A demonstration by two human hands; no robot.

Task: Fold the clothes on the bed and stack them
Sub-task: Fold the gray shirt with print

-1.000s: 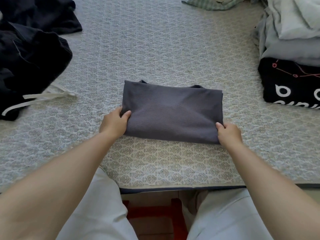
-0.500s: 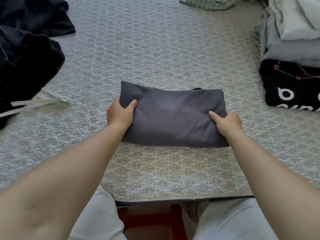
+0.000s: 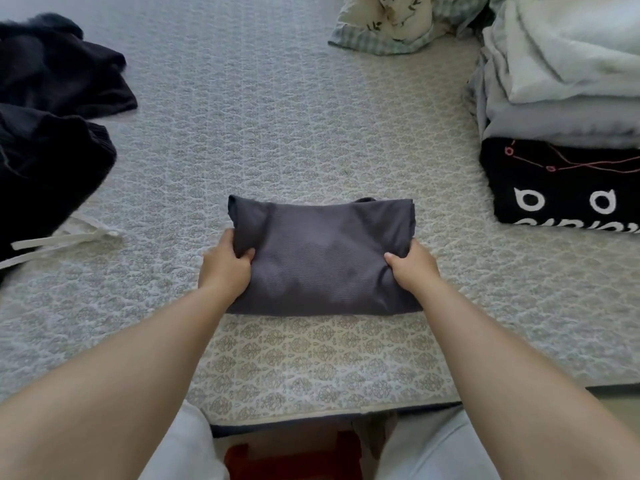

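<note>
Folded garment (image 3: 322, 258) centre of bed (image 3: 277, 133), near front edge. Unfolded clothes (image 3: 52, 133) lie far left; stack (image 3: 561, 133) far right; pillow (image 3: 388, 22) behind, right of centre.

soft daylight | faint shadows | wide-angle edge bending | slightly soft

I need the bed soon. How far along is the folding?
Done: a stack of folded clothes sits at the right. In hand: the left hand and right hand grip the ends of a folded grey garment, not yet on the stack. Left: a heap of dark clothes at the left looks unfolded.
</note>
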